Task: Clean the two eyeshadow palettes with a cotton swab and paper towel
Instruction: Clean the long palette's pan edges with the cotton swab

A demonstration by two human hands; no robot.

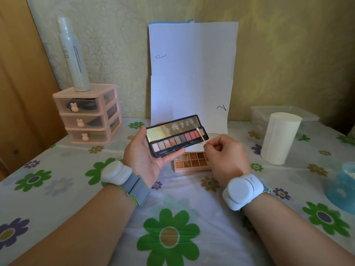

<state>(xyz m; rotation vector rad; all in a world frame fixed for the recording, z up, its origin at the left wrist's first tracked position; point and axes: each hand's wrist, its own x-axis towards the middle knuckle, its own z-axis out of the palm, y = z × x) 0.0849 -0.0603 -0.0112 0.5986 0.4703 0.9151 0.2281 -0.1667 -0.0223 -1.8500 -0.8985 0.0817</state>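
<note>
R hand (224,156) pinches swab (200,135), 2nd palette (192,161) part-hidden

Only clear text: "50" on the white bottle (74,58), far left, printed in grey and turned sideways along the body. Beside it a line of small print runs down the bottle, too fine to read. The white sheet (192,73) propped against the wall carries two pen marks: a small loop, like an "e" or "p", at upper left, and a tick like a "V" at lower right. Can't tell whether either is a letter.
</note>
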